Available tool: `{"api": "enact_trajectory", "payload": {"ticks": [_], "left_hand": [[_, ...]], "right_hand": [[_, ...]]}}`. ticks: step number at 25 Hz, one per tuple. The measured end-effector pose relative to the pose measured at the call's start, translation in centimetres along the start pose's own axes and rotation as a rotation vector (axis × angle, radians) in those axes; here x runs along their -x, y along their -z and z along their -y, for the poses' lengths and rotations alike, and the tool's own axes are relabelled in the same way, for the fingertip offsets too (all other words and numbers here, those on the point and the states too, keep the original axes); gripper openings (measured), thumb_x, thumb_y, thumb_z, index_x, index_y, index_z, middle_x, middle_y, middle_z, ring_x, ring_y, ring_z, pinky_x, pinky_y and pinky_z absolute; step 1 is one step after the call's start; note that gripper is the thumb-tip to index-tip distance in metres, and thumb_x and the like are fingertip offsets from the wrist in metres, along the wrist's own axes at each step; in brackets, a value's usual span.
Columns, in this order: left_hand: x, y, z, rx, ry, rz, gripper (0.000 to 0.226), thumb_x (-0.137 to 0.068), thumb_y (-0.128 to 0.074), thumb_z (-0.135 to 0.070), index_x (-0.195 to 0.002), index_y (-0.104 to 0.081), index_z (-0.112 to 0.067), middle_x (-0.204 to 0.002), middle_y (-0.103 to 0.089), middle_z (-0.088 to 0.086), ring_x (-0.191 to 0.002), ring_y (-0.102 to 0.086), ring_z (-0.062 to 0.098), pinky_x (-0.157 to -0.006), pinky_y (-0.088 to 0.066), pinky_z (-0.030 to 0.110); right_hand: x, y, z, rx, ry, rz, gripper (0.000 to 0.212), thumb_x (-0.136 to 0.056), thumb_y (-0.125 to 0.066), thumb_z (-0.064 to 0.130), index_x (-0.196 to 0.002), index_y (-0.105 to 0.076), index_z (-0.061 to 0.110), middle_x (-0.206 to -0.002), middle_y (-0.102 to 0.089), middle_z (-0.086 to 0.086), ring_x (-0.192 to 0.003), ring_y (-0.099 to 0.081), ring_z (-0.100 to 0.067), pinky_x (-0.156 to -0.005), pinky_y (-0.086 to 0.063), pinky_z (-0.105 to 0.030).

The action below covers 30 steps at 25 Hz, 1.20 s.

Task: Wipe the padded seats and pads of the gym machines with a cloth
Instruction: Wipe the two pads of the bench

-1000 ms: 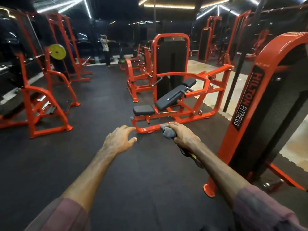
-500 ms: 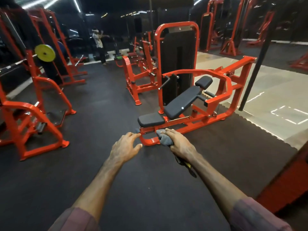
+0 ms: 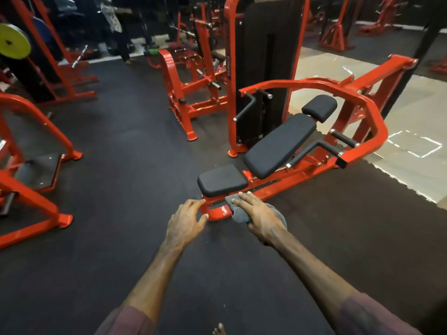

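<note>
Head view | machine closer than a second ago, seat pad (image 3: 222,179) at 12 o'clock | right hand (image 3: 262,217) clutches cloth (image 3: 238,215) | left hand (image 3: 186,221) spread, empty | wiping imminent

Seat pad (image 3: 222,179) nearer — right hand (image 3: 261,217) flattened.

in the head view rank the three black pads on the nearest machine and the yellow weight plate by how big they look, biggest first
1. Back pad, clearly the largest.
2. Seat pad.
3. Head pad and yellow weight plate: they look about alike, and the plate is cut by the frame edge and sits much farther from the camera, so I will not rank them.
</note>
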<state>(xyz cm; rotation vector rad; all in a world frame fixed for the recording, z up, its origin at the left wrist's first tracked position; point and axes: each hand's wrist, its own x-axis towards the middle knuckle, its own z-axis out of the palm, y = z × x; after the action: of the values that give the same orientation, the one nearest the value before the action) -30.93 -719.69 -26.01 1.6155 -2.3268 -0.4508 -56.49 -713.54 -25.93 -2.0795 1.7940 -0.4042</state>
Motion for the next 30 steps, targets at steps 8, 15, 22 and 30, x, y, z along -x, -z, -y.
{"api": "enact_trajectory", "payload": {"ticks": [8,15,22,30], "left_hand": [[-20.7,-3.7,7.3,0.046,-0.028,0.035,0.050,-0.097,-0.071,-0.033,-0.145,-0.061,-0.025,-0.140,-0.059,-0.004,-0.126,-0.059,0.026,-0.099,-0.055,0.045],[-35.8,-15.7,14.5,0.099,0.011,0.095,0.059,-0.099,-0.052,-0.049,-0.151,-0.056,-0.022,-0.150,-0.053,-0.001,-0.134,-0.054,0.025,-0.108,-0.052,0.047],[-51.1,-29.0,20.5,0.111,0.136,0.094,0.066,-0.102,-0.057,-0.041,-0.160,-0.041,-0.014,-0.161,-0.042,0.010,-0.144,-0.042,0.031,-0.114,-0.043,0.048],[-58.3,-40.7,27.1,0.027,0.286,0.134,0.069,-0.111,-0.032,-0.050,-0.165,-0.026,-0.009,-0.173,-0.023,0.011,-0.162,-0.016,0.028,-0.129,-0.022,0.058]], "right_hand": [[-20.3,-2.1,-8.8,-0.062,-0.100,0.017,0.094,-0.066,-0.061,-0.006,-0.156,-0.046,0.016,-0.167,-0.035,-0.010,-0.156,-0.028,-0.036,-0.127,-0.023,-0.041],[-37.3,-9.1,-21.2,-0.195,-0.237,0.062,0.094,-0.069,-0.061,-0.013,-0.157,-0.044,0.013,-0.168,-0.033,-0.012,-0.158,-0.024,-0.035,-0.129,-0.022,-0.046],[-50.9,-19.3,-32.8,-0.190,-0.362,-0.017,0.091,-0.071,-0.066,-0.010,-0.157,-0.048,0.017,-0.168,-0.035,-0.006,-0.158,-0.026,-0.028,-0.126,-0.022,-0.037],[-55.6,-31.7,-37.5,0.048,-0.296,0.149,0.084,-0.086,-0.041,0.044,-0.166,-0.025,0.025,-0.176,-0.006,-0.006,-0.163,0.003,-0.028,-0.129,-0.003,-0.060]]}}
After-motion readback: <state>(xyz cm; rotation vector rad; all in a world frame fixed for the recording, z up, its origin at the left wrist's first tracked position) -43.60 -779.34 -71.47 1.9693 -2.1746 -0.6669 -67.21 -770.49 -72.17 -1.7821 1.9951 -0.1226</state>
